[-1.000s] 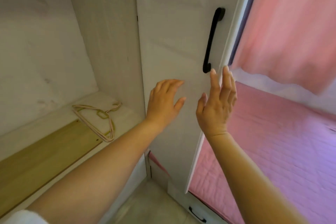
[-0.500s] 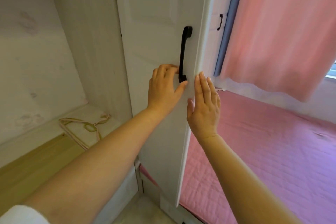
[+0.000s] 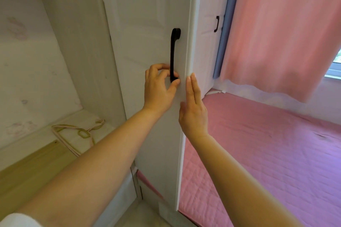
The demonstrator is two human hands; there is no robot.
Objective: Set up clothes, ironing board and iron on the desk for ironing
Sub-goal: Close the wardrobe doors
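Left hand point(image 3: 158, 88) curls round black handle point(image 3: 174, 55); right hand point(image 3: 193, 108) flat, fingers straight, on white door point(image 3: 147, 24) edge beside pink bed point(image 3: 267, 153).

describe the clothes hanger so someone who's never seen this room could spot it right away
Start at the tall white wardrobe door with the black handle, then look left and down to the pale ledge at the wall. The clothes hanger lies flat there: a thin, cream wire-like loop, unlike the yellow wooden plank beside it.

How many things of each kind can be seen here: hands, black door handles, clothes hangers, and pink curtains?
Hands: 2, the left hand and the right hand
Black door handles: 2, the near handle and the far handle
Clothes hangers: 1, the hanger
Pink curtains: 1, the curtain
Total: 6
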